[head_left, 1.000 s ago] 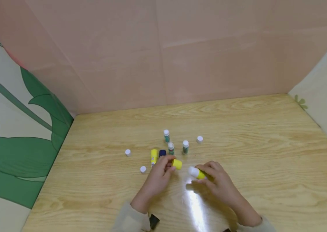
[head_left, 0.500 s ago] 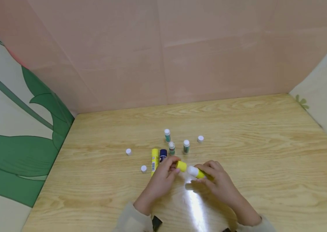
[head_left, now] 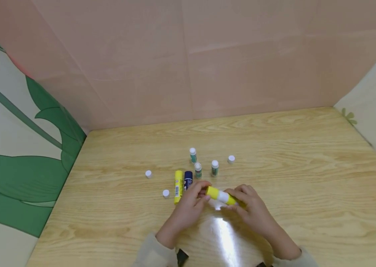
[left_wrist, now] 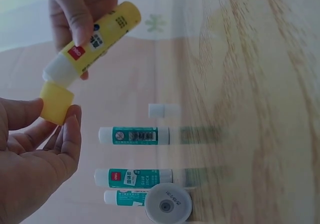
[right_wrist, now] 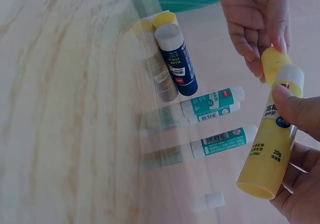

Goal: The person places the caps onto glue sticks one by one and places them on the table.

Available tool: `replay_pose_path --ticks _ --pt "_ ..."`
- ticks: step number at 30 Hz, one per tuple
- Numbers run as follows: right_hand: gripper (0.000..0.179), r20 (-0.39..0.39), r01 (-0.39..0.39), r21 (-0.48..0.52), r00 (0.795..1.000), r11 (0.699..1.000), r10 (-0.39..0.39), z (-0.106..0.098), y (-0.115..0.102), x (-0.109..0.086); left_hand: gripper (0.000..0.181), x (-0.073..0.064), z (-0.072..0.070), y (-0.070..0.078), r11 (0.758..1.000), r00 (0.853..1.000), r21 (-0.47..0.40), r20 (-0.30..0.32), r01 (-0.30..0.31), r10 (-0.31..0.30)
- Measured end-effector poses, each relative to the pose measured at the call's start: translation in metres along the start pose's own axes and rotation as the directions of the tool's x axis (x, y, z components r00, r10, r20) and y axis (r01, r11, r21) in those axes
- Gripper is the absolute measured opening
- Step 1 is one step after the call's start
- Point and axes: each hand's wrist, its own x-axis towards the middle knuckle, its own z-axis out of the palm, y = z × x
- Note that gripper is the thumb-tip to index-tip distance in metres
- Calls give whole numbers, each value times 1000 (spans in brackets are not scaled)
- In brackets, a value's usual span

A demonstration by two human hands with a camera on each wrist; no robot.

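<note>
My left hand (head_left: 188, 207) pinches a yellow cap (head_left: 212, 192) between thumb and fingers. A yellow glue stick (right_wrist: 265, 151) with a white collar is gripped in my right hand (head_left: 252, 209), tilted with its white end toward the left. The cap's mouth meets that white end, and in the left wrist view the cap (left_wrist: 56, 103) sits right at the collar's edge, slightly askew. Much of the white part still shows between cap and yellow body. Both hands are above the table, in front of the standing glue sticks.
Behind my left hand stand another yellow glue stick (head_left: 178, 185) and a dark blue one (head_left: 188, 178). Three green glue sticks (head_left: 215, 168) with white tops stand farther back. Small white caps (head_left: 166, 193) lie on the wooden table (head_left: 291, 155), two at left, one at right (head_left: 231, 159).
My left hand has moved right, bringing the yellow cap from a gap away up against the white end of the glue stick. The right hand has stayed nearly still.
</note>
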Motion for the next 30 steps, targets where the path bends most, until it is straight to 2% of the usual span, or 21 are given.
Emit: replay_pose_path --ticks 4,5,12,19,30 --pt "40 -1 2 3 1000 1000 -2 0 -1 0 26 -5 -4 19 1000 1000 5 10 0 0" --pt "40 -1 0 3 1000 1000 0 0 -1 0 26 -5 -4 19 1000 1000 4 12 -1 1" --pt "40 1 1 -4 1000 1000 -1 0 -2 0 29 0 5 -11 1000 1000 11 20 -18 18" --pt "39 -2 23 -2 1000 1000 -23 1 -2 0 29 1 7 -12 1000 999 5 28 -25 25" --pt "39 5 29 -25 1000 999 -29 1 -1 -1 31 -2 7 -13 997 998 59 32 -57 55"
